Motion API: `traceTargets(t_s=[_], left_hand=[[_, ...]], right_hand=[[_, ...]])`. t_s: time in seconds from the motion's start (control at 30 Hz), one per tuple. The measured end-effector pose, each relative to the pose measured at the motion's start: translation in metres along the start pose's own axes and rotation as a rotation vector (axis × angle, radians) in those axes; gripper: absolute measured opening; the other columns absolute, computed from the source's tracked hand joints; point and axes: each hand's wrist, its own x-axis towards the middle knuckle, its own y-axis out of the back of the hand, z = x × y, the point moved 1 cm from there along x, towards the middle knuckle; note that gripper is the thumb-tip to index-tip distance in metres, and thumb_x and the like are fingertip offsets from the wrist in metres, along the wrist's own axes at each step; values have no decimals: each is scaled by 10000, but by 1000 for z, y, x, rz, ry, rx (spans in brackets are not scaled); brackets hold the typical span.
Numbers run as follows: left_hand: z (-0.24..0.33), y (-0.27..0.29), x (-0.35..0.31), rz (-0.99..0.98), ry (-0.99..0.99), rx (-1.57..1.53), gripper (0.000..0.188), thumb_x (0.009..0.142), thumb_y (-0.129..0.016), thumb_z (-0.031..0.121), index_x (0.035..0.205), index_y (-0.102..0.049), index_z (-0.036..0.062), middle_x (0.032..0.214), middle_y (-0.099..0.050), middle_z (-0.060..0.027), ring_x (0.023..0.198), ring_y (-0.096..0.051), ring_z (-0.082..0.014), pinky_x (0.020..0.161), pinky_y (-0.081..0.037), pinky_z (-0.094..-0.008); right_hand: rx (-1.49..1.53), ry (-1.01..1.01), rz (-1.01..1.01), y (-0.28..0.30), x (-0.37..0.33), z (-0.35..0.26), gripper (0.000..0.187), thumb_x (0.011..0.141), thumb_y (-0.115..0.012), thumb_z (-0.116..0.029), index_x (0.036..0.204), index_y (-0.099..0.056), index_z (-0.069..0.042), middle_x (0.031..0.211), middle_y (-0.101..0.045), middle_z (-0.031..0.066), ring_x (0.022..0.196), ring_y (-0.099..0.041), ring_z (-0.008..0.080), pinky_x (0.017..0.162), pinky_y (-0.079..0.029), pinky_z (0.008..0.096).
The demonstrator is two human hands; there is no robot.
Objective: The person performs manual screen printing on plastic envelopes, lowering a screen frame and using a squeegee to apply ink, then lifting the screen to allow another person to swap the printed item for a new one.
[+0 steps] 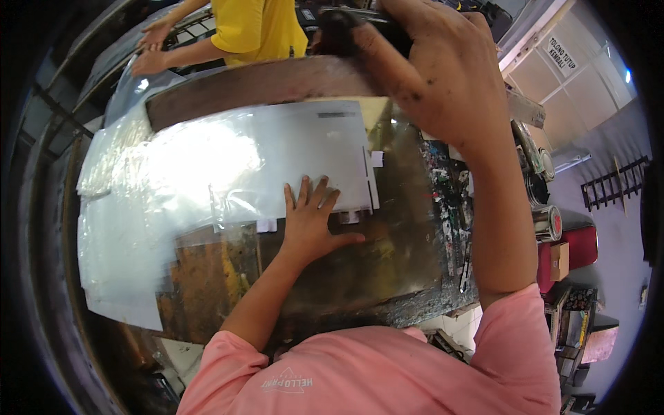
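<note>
My left hand (311, 218) lies flat with fingers spread, its fingertips on the near edge of a white sheet (304, 142) and its thumb over the dark, stained tabletop. Small white tabs (377, 159) show beside the sheet's edges. High on the right and close to the camera is my right hand (443, 76), bent round something dark that I cannot make out. Its thumb tip looks black, and the upper edge of the picture cuts off its fingers. Just left of it, a brown wooden bar (263, 86) spans the far side of the sheet.
Glossy clear plastic (124, 207) covers the table's left side. Across the table, a person in a yellow shirt (256, 31) reaches leftward with both hands. Paint-spattered edging (446, 214) runs along the right. Beyond it are cans (546, 223) and a red chair (584, 247).
</note>
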Motion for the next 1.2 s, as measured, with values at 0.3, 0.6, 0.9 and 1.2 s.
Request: traceTargets(t_s=[0.3, 0.6, 0.9, 1.2], left_hand=[[10, -8, 5, -45, -66, -40, 1072, 626, -817, 819, 1399, -649, 95, 1619, -445, -194, 1570, -274, -477, 1269, -102, -705], [8, 3, -5, 174, -112, -31, 978, 626, -890, 710, 1354, -666, 96, 1483, -576, -188, 1442, -477, -426, 1241, -268, -643], [-15, 153, -84, 385, 464, -1044, 797, 694, -994, 132, 1376, -609, -12, 1256, -722, -123, 1122, -689, -228, 958, -561, -338], [-52, 47, -132, 308, 379, -65, 1067, 492, -1008, 540, 1380, -697, 36, 917, -504, -81, 871, -520, -281, 765, -467, -436]], right_hand=[[62, 55, 61, -8, -16, 24, 561, 1015, -566, -549, 841, -640, -20, 753, -669, 142, 739, -643, 306, 827, -430, 468], [79, 77, 98, -6, -5, 7, 575, 1014, -573, -566, 836, -635, -22, 731, -665, 132, 720, -640, 300, 805, -438, 455], [109, 126, -351, -71, -121, 5, 474, 894, -748, -306, 1220, -525, -45, 1136, -614, 155, 1100, -599, 363, 946, -387, 551], [84, 68, -596, -150, -230, -4, 557, 735, -828, -114, 1187, -505, -78, 1100, -544, 117, 1092, -567, 334, 996, -361, 598]])
